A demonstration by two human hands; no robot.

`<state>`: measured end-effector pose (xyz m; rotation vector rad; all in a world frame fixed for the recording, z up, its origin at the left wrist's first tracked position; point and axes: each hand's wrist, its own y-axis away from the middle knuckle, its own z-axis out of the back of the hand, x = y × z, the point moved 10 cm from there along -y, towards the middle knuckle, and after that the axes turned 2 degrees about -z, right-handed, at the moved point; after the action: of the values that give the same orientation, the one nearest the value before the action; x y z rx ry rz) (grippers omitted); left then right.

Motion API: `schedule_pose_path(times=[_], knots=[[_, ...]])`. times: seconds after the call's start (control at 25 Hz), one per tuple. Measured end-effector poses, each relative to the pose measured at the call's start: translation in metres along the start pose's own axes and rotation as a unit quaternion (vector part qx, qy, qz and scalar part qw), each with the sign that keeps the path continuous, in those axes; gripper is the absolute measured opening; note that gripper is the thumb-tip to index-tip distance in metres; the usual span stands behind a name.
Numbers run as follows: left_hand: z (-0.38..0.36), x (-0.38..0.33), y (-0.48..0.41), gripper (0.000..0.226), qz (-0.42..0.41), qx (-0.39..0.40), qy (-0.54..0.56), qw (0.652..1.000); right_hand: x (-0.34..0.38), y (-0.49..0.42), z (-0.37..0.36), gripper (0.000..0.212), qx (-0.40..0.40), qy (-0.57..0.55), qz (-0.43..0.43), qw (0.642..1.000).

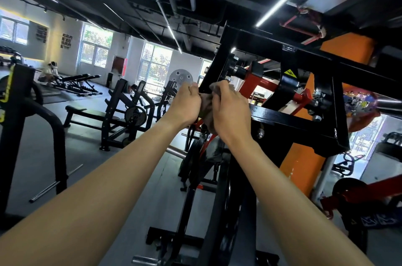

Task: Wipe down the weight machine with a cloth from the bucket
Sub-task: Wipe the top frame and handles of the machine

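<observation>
Brown cloth (pixel 206 106) bunched between my hands, held up just beside the black corner of the machine (pixel 282 115); my left hand (pixel 185 102) pinches one end; my right hand (pixel 228 109) curls round the other, fingers closed on it.

Open air left of frame (pixel 282 114), above benches (pixel 75 109). Gap inside frame blocked by red arm (pixel 266 86) and bolts (pixel 239 69).

Grey-brown cloth (pixel 206 111), crumpled, bunched at the corner of the weight machine (pixel 282 116), whose black frame and red lever extend toward 3 o'clock.
</observation>
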<state>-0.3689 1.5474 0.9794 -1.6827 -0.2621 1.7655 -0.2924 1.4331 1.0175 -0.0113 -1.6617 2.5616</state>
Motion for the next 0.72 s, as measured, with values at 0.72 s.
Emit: schedule_pose_path(times=[0.72], knots=[[-0.002, 0.011, 0.000, 0.039, 0.020, 0.000, 0.070, 0.997, 0.025, -0.027, -0.037, 0.053, 0.142, 0.080, 0.123, 0.979]])
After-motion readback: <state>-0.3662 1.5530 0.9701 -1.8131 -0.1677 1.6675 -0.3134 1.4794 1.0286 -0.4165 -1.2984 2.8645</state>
